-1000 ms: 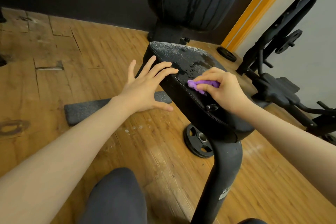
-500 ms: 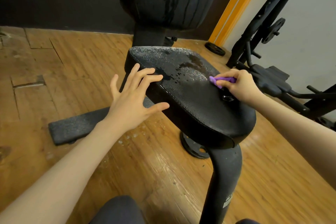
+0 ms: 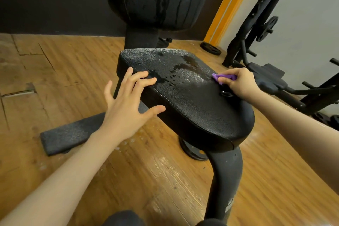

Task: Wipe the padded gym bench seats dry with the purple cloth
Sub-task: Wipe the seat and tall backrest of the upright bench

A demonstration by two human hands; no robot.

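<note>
A worn wooden plank floor fills the lower view, its boards cracked and lifting toward nine and ten o'clock, with pale specks scattered on it near the centre. A dark wall runs across from ten to twelve o'clock, ending at one o'clock in an orange vertical strip beside a pale grey wall. At two to three o'clock stands a black weight rack carrying a plate, and a weight plate lies flat at its foot.
</note>
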